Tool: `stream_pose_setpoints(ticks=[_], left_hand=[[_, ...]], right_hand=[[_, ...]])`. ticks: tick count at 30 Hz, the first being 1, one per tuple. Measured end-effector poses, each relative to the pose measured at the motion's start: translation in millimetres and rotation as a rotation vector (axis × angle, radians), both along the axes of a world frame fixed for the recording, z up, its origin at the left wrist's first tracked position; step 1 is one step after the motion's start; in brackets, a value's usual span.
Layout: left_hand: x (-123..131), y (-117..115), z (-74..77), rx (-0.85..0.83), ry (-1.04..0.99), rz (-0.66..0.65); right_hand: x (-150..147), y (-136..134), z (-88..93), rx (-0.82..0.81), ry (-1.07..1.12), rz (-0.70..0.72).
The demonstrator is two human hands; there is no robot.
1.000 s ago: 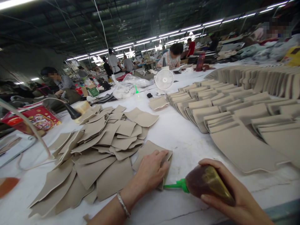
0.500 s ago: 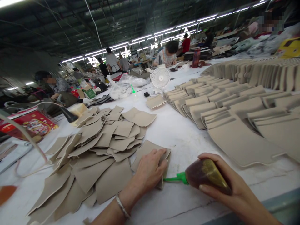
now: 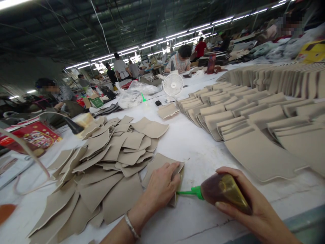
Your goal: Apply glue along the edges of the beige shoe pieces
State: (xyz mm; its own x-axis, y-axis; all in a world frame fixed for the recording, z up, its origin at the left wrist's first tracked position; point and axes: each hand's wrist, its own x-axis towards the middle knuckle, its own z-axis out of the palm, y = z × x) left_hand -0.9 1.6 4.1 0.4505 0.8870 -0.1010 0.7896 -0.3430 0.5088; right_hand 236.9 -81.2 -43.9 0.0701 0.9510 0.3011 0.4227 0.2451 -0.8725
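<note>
Head view: a right hand grips a translucent amber-brown plastic squeeze bottle beside a left hand laid on a flat taupe sheet piece
The right hand is wrapped round the bottle, which is tilted on its side with its slim green nozzle pointing left, the tip at the piece's right edge, though contact cannot be told; the left hand rests palm down on the piece, fingers partly bent, and whether it pinches an edge cannot be told; left of it spreads a loose heap of similar taupe pieces, to the right lie overlapping rows of taupe pieces, and a round white fan stands beyond on the white-covered table
</note>
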Motion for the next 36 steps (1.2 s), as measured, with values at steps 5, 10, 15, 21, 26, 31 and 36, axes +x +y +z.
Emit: stream_pose_setpoints(ticks=[5,10,15,21,26,31,36], left_hand=[[0,0,0.1,0.009,0.006,0.003],[0,1,1.6,-0.003,0.0,-0.01],[0,2,2.4,0.005,-0.011,-0.01],[1,1,2.6,-0.001,-0.028,-0.007],[-1,2,0.6,0.01,-0.051,-0.021],[0,2,1.5,-0.004,-0.049,-0.005],[1,2,2.4,-0.022,-0.043,0.007]], right_hand=[[3,7,8.3,0.024,-0.039,0.004],[9,15,10.1,0.1,-0.081,-0.079],[9,13,7.8,0.065,-0.097,-0.003],[14,13,13.7,0.101,-0.116,-0.041],[16,14,11.4,0.129,-0.149,-0.034],[15,14,11.1,0.158,-0.168,0.007],[15,17,7.7,0.129,-0.155,0.052]])
